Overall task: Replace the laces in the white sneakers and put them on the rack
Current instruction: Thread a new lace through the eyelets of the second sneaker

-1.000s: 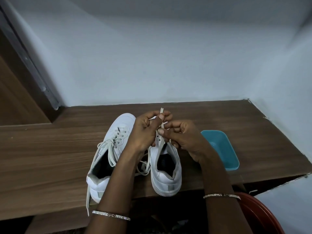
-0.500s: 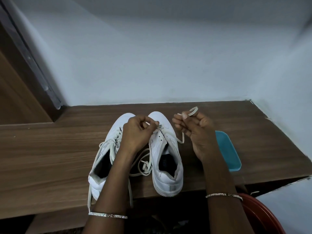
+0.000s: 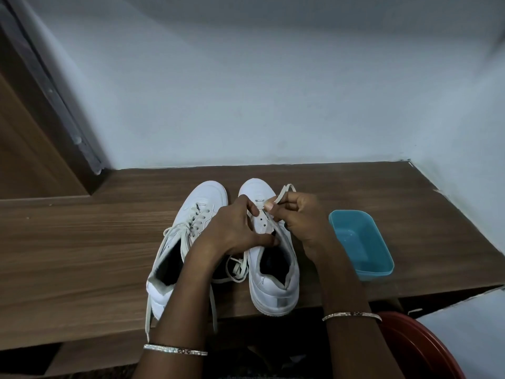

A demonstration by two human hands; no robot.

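Two white sneakers stand side by side on the wooden shelf (image 3: pixel 82 255), toes toward the wall. The left sneaker (image 3: pixel 188 233) is laced, and its lace ends hang over the shelf's front edge. The right sneaker (image 3: pixel 273 269) has most eyelets bare. My left hand (image 3: pixel 235 228) grips that shoe's eyelet flap and tongue. My right hand (image 3: pixel 300 217) pinches a white lace (image 3: pixel 284 191) near the lowest eyelets, a loop of it standing above my fingers. More of the lace lies loose between the shoes.
A blue plastic tub (image 3: pixel 360 242) sits on the shelf right of the shoes. A red basin (image 3: pixel 420 348) shows below the shelf at bottom right. White walls close the back and right side. A wooden door frame (image 3: pixel 41 119) stands at the left.
My right hand came back in from the right to the shoe's front eyelets with the lace. My left hand slid down onto the flap and tongue.
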